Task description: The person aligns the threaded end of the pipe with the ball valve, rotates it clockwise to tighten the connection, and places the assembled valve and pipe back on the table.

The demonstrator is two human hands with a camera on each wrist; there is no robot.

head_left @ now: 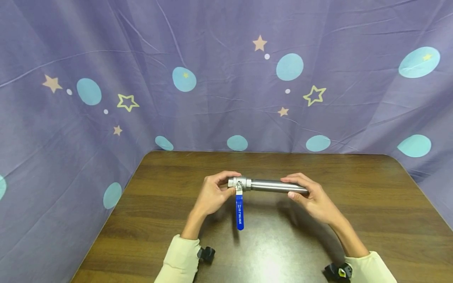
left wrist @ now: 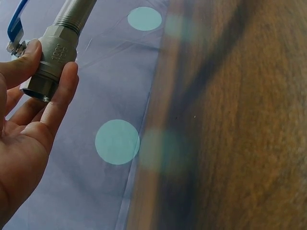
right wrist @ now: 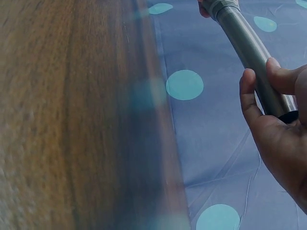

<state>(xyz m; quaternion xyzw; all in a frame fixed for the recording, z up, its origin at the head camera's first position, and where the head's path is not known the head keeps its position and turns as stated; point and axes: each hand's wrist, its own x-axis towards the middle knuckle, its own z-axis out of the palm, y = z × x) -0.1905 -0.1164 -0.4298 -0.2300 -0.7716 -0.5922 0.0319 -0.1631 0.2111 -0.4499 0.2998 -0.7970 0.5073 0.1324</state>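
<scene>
In the head view, the left hand (head_left: 215, 193) pinches the valve (head_left: 243, 183) and the right hand (head_left: 315, 197) grips the pipe (head_left: 269, 185), joined end to end above the table (head_left: 162, 216), short of its far edge. Left wrist: the hold sits beside the lever (left wrist: 15, 31); the metal looks weighty, rigid, hardly fragile. Right wrist: the smooth pipe may slip, so holding both ends seems best.

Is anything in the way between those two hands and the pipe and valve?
Nothing visible is. The left hand grips the valve directly, and the right hand grips the pipe. The blue handle points toward the person, clear of the pipe.
</scene>
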